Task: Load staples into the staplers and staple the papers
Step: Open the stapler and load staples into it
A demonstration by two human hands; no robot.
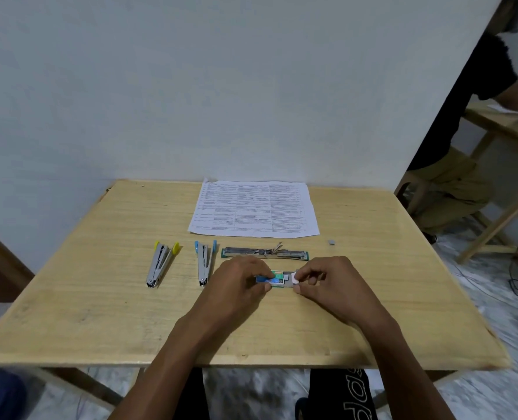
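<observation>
Staple box (277,276), green and blue, on the table (100,283) between both hands' fingertips. Left hand (239,283) grips the box sleeve, thumb and fingers curled round it. Right hand (333,280) pinches the far end of the grey inner tray (288,283), which sticks out of the sleeve toward the right fingers; the remaining fingers are curled in.

Just beyond the fingertips: green stapler (263,253), opened out flat, lying crosswise. Left of the left fingers: blue stapler (204,262), hinged open in a V; further left, the yellow stapler (162,262), also open. Beyond and to the right of the right fingers: small grey staple strip (331,242), lying apart on the wood. Papers (253,209), printed, stacked flat at the table's far edge, well past the green stapler.
</observation>
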